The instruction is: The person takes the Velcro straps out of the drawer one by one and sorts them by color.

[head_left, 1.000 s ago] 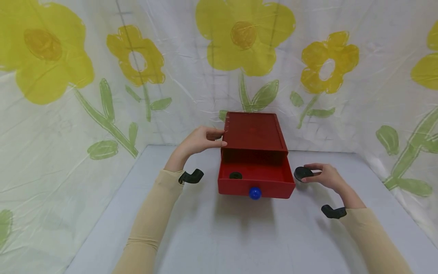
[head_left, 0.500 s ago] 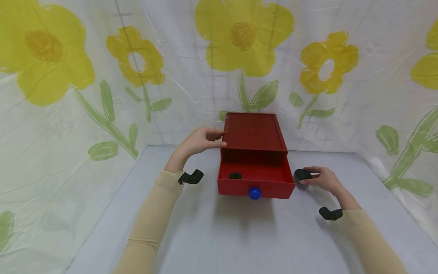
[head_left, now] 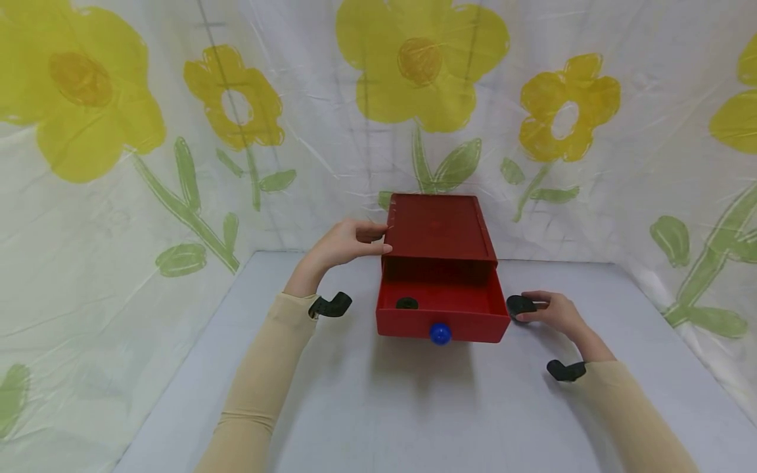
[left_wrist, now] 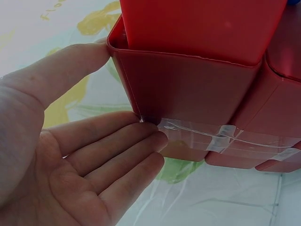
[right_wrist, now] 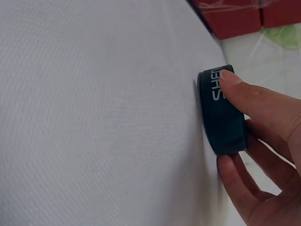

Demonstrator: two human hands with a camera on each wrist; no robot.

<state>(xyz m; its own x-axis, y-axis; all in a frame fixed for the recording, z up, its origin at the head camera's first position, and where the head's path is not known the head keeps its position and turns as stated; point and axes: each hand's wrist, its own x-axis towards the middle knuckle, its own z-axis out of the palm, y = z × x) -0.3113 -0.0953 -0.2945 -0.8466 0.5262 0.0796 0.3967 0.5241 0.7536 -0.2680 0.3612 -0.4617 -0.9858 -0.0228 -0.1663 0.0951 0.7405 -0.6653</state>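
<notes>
In the head view, a red drawer unit stands at the middle back, its top drawer pulled out with a blue knob in front. A small dark round piece lies inside, at the drawer's left. My left hand rests on the unit's left side; in the left wrist view its fingers lie straight, tips at the casing's edges. To the right of the drawer, my right hand pinches a dark green, round, flat tin-like disc with white letters, close over the table.
A white-covered table spreads out below. Behind it hangs a pale curtain with yellow flowers. Clear tape binds the stacked red casings in the left wrist view. Black curved mounts sit on both wrists.
My right hand has shifted slightly left and down, with the disc lower and nearer the drawer's right side. The left hand and the drawer have kept their places.
</notes>
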